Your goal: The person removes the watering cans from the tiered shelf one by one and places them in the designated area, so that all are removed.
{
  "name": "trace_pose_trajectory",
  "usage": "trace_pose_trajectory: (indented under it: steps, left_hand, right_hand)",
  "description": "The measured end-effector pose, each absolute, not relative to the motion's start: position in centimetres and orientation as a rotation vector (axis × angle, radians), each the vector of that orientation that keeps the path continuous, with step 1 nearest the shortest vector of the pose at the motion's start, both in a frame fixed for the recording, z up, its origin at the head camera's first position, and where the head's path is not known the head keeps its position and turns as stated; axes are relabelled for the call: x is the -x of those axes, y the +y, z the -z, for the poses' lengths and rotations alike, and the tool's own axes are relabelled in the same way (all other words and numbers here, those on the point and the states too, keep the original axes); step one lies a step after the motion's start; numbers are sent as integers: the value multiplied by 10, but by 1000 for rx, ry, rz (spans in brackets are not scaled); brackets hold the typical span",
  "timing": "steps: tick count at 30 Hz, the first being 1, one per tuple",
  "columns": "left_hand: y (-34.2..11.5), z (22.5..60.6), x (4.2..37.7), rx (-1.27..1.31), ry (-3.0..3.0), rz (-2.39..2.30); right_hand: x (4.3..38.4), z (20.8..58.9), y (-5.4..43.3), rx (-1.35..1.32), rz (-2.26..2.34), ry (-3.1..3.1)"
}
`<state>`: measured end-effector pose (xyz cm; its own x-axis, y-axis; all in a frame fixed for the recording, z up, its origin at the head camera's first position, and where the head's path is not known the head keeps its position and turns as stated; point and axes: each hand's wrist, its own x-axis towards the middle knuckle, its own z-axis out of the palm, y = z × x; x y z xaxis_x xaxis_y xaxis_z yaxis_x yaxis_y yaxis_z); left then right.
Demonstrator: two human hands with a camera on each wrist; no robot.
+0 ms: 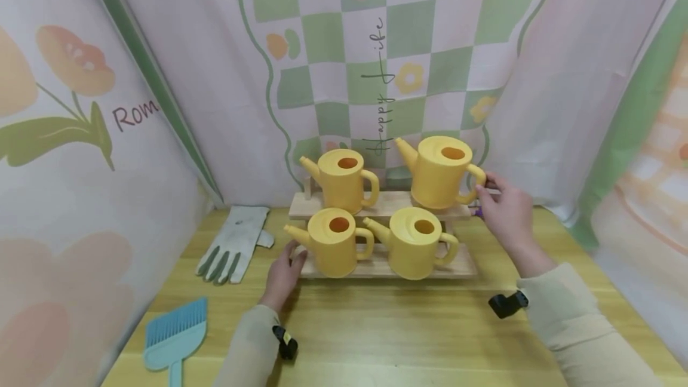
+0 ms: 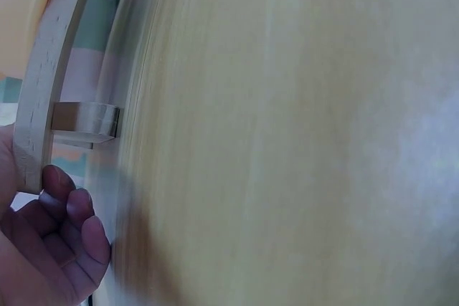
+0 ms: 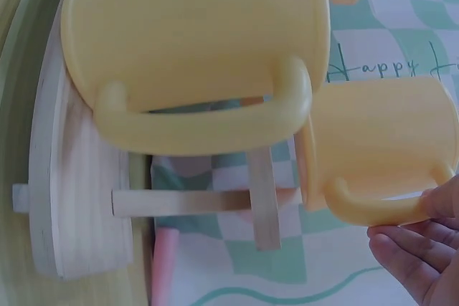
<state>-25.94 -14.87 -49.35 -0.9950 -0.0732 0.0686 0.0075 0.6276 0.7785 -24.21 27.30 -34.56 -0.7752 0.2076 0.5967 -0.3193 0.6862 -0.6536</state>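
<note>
- Right grip (image 1: 507,211): pinching the outer curve of the handle (image 3: 376,213) of a yellow watering can (image 1: 438,181).
- Held can: 2 o'clock among the four, by the right end of the upper board (image 1: 395,200); roughly upright, spout (image 1: 407,155) toward 10, handle toward 4. Base loaded or just lifted: cannot tell.
- Handling, by judgement: looks like moulded plastic, so probably light and stiff, slightly slick, not very fragile. Best hold is the handle loop, thumb opposing fingers; it sits off-centre, so a loose pinch could let the spout side dip. Contents not visible.
- Left grip (image 1: 283,276): fingers curled at the left end of the lower board (image 1: 462,263), holding it. Wooden stand (image 3: 93,213) likely stiff, easily nudged.
- Matching cans: 10 (image 1: 341,187), 8 (image 1: 333,252) and 4 o'clock (image 1: 414,255).
- Farther out on the table (image 1: 376,339): glove (image 1: 236,237) at the stand's 9 o'clock, blue brush (image 1: 174,342) at 8.
</note>
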Motion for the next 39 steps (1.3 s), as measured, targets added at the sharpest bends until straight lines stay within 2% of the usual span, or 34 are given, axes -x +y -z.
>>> trace_pose_trajectory:
  steps: [27,39]
  left_hand:
    - [-149,498,262,-64,-2746,1325]
    - [-149,498,262,-46,-2749,1307]
  right_hand:
    - [218,341,340,142,-920,-2306]
    - [212,351,369,244,-936,-2324]
